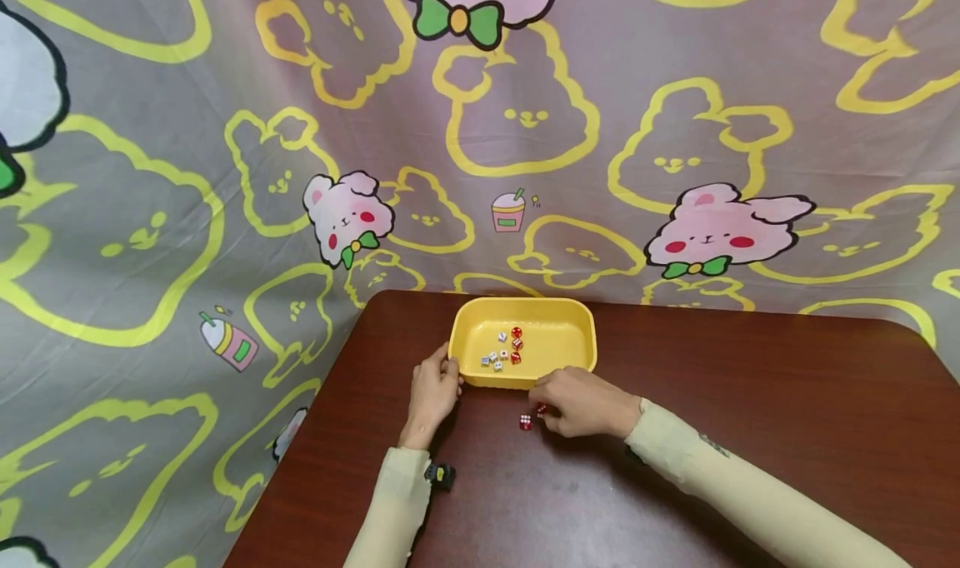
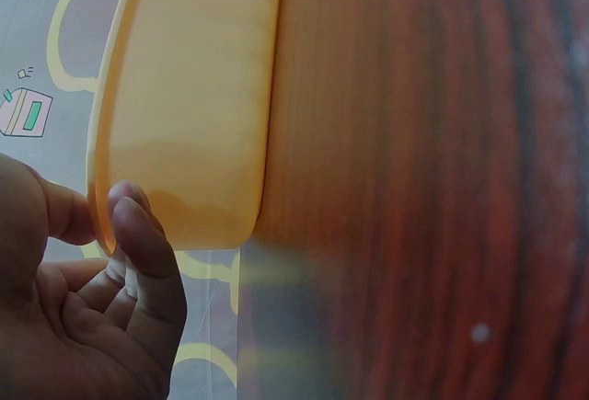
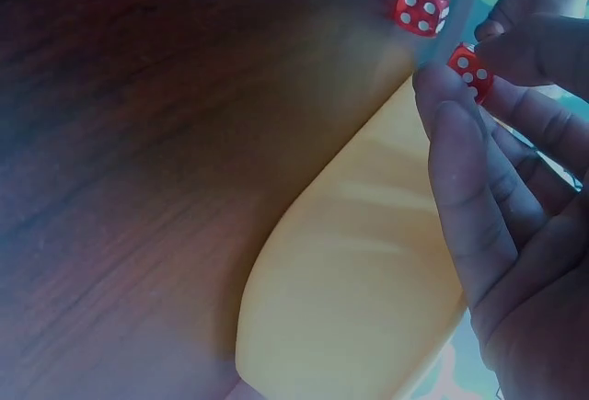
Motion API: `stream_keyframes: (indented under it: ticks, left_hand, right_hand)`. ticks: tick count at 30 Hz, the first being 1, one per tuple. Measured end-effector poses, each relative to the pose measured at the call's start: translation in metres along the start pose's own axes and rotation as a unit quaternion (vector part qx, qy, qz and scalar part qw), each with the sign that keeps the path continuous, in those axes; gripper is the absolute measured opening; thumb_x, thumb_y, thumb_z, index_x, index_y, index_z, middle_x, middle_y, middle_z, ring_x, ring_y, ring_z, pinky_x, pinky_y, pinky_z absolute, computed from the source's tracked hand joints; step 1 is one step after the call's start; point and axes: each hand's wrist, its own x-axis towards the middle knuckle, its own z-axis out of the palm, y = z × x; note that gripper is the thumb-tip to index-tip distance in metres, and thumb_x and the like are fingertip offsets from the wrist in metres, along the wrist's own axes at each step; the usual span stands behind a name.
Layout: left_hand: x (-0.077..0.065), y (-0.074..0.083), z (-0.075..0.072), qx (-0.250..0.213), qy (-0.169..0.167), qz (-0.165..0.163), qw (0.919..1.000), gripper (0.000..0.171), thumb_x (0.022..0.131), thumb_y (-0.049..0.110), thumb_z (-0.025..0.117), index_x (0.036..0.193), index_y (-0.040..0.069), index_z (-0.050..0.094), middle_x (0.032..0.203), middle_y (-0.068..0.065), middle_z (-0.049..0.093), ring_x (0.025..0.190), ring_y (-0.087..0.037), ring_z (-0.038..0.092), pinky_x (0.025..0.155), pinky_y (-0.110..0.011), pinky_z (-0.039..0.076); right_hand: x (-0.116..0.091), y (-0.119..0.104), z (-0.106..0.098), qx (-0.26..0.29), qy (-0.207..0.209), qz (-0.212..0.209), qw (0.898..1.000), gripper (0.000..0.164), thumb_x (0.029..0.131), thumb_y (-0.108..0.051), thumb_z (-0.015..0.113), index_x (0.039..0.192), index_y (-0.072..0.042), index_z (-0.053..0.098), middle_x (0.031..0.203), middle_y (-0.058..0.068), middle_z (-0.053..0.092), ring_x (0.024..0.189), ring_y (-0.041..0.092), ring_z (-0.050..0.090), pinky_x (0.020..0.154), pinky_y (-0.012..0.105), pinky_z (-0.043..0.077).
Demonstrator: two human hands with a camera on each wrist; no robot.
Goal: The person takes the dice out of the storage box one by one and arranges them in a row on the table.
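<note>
A yellow plastic tray (image 1: 558, 353) stands toward the back of the table with several white dice (image 1: 492, 357) and three red dice (image 1: 517, 344) inside. At its left end my left hand (image 1: 435, 389) pinches the rim between thumb and fingers; in the left wrist view the thumb and a finger close around the tray wall (image 2: 189, 133). In front of the tray my right hand (image 1: 588, 403) pinches a red die (image 3: 471, 74) between thumb and fingertips. Another red die (image 1: 526, 421) lies on the table just left of the right hand.
The dark brown wooden table (image 1: 750, 401) extends right and toward me. A cartoon-printed cloth (image 1: 480, 135) hangs behind the table and along its left side. A small black device (image 1: 441, 476) is strapped at the left wrist.
</note>
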Motion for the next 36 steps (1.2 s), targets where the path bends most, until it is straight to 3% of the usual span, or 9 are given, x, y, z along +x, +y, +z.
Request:
stream_keyframes:
  ticks: [8,22,36]
  left_hand:
    - [-0.001,0.001,0.0,-0.001,-0.001,-0.002,1.0,0.045,0.099,0.017,0.048,0.142,0.003,0.048,0.071,-0.008,0.068,0.05,-0.012,0.059,0.046,-0.029,0.051]
    - [0.0,0.0,0.0,-0.005,-0.001,-0.002,1.0,0.043,0.099,0.016,0.049,0.141,0.007,0.05,0.07,-0.007,0.068,0.05,-0.012,0.059,0.046,-0.028,0.051]
    - [0.0,0.0,0.001,-0.004,-0.003,-0.002,1.0,0.043,0.099,0.016,0.048,0.141,0.006,0.05,0.071,-0.006,0.068,0.05,-0.012,0.059,0.045,-0.028,0.051]
  right_hand:
    - [-0.002,-0.002,0.005,0.001,-0.006,-0.003,1.0,0.016,0.075,-0.012,0.066,0.071,-0.024,0.057,0.065,-0.013,0.054,0.058,0.002,0.041,0.053,0.018,0.035]
    - [-0.003,-0.002,0.016,-0.024,0.0,-0.015,1.0,0.017,0.073,-0.012,0.067,0.069,-0.025,0.057,0.065,-0.013,0.052,0.057,0.002,0.038,0.05,0.017,0.03]
    - [-0.006,-0.004,0.018,-0.057,-0.01,-0.013,0.998,0.014,0.075,-0.014,0.069,0.074,-0.024,0.061,0.068,-0.013,0.058,0.058,0.002,0.042,0.051,0.022,0.036]
